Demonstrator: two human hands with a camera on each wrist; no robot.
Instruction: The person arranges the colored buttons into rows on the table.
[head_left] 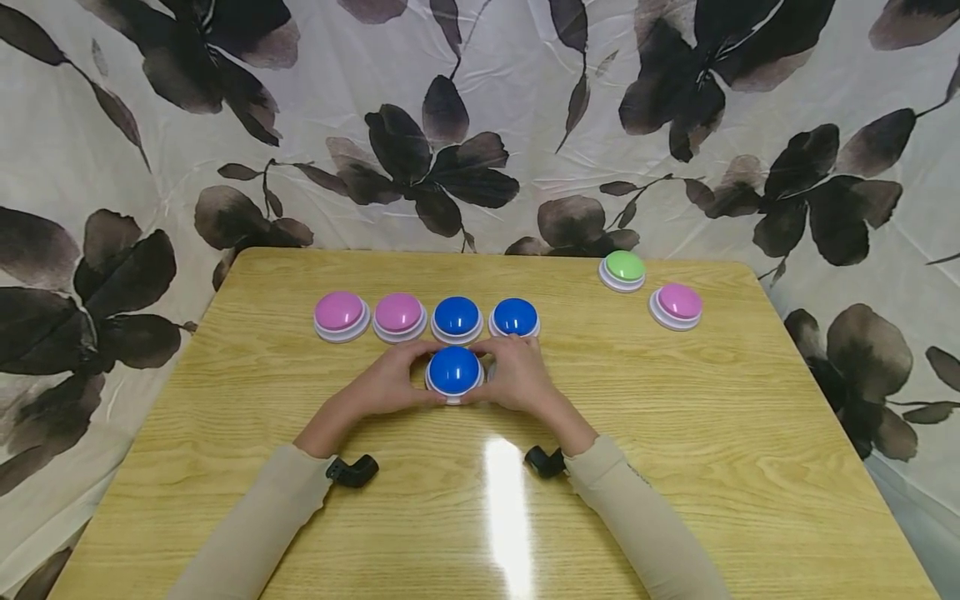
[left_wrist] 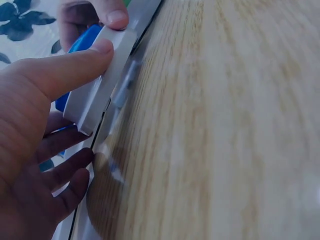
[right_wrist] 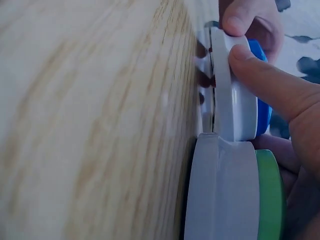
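Blue button (head_left: pixel 453 371), dome up, gripped by both hands.

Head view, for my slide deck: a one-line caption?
Both hands grip a blue button before a row of four.

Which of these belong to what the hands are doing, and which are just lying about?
In hand: front blue button, left hand, right hand; likely the row behind.
Lying about: far green button, far pink button.
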